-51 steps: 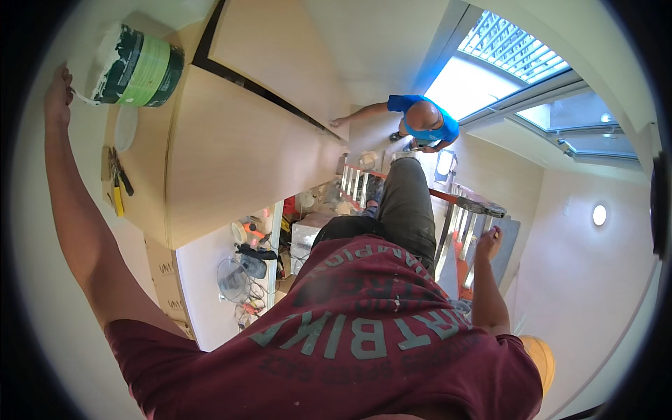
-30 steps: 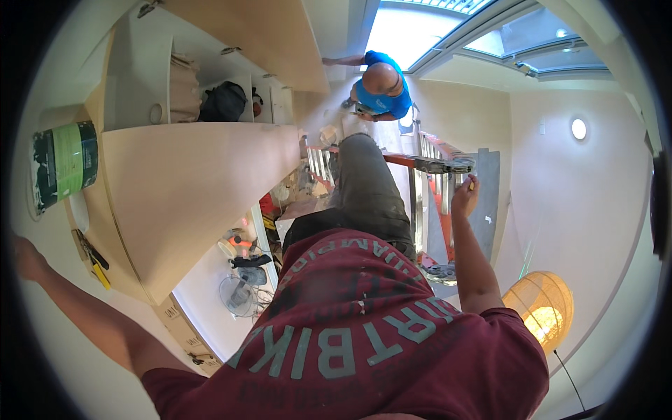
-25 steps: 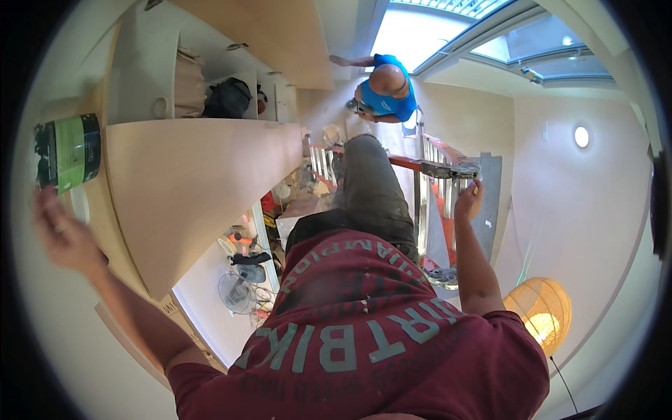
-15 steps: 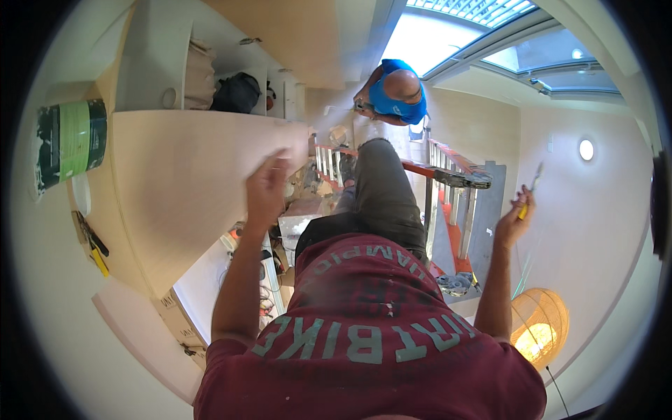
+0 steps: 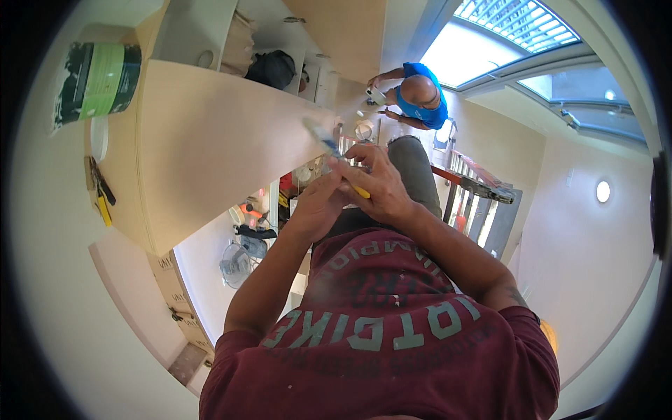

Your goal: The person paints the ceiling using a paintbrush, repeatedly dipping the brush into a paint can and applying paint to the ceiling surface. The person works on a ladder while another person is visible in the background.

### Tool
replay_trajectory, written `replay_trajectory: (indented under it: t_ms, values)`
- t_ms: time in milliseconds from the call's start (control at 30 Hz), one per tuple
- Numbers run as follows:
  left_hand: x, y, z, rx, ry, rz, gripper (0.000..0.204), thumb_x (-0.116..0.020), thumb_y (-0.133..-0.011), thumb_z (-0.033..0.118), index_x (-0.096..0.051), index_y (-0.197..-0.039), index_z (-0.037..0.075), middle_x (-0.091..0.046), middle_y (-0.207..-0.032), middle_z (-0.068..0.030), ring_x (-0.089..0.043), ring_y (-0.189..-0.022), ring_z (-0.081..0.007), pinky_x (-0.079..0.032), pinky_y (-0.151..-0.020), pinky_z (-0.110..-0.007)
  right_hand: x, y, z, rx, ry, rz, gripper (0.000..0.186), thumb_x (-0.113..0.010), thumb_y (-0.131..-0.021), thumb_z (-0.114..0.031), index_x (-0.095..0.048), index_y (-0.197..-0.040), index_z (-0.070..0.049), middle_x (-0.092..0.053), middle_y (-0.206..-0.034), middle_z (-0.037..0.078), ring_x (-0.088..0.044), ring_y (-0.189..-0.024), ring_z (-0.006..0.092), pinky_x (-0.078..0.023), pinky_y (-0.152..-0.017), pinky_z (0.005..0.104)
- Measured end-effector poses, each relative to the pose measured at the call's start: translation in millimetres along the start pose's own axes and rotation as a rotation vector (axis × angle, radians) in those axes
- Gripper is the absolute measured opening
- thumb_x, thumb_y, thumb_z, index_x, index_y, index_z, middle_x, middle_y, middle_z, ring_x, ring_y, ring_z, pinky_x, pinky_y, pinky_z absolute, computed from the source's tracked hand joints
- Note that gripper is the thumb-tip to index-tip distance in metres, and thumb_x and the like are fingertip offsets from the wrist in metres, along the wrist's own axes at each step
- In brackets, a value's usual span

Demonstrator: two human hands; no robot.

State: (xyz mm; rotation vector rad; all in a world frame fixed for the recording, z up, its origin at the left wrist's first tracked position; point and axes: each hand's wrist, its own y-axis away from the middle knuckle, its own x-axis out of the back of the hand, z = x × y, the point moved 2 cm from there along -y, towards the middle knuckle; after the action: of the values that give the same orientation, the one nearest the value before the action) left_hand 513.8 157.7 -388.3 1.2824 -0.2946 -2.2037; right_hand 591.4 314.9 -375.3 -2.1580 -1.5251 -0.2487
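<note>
My right grip (image 5: 379, 183) holds the yellow-handled brush (image 5: 325, 139); whether my left grip (image 5: 320, 204), close beside, holds something, I cannot tell. A bucket (image 5: 101, 80) stands at the cabinet's (image 5: 210, 140) left edge.

The cabinet top (image 5: 128, 183) carries a green-and-black bucket (image 5: 101, 80), a white disc (image 5: 99, 138) and pliers (image 5: 103, 192) (one handle yellow, one black).

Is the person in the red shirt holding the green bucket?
No, the green bucket is at the far left, apart from the left hand and right hand, which meet at a yellow-handled tool.
</note>
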Motion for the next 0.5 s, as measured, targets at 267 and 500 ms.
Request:
replay_trajectory:
  t_ms: [267, 500]
  values:
    - [16.4, 41.5, 73.5, -0.413, -0.568, 0.410, 0.034, -0.043, -0.113, 0.026, -0.059, -0.125, -0.001, -0.071, -0.109, -0.0140, -0.073, -0.086, -0.0207, -0.061, -0.080, -0.034, -17.3, 5.2, 25.4, 0.060, 0.104, -0.155, 0.060, -0.072, -0.093, -0.020, -0.053, -0.149, -0.014, -0.059, -0.132, 0.017, -0.060, -0.117, 0.0365, -0.050, -0.100, 0.0480]
    - [31.0, 133.0, 246.7, -1.106, -1.111, 0.743, 0.046, -0.040, -0.111, 0.037, -0.058, -0.123, -0.004, -0.070, -0.106, -0.0165, -0.070, -0.091, -0.0245, -0.054, -0.087, -0.039, 12.5, 25.0, 132.9, -0.465, 0.195, -0.182, 0.023, -0.064, -0.096, -0.020, -0.074, -0.111, -0.006, -0.072, -0.105, 0.015, -0.069, -0.099, 0.0328, -0.053, -0.088, 0.0457]
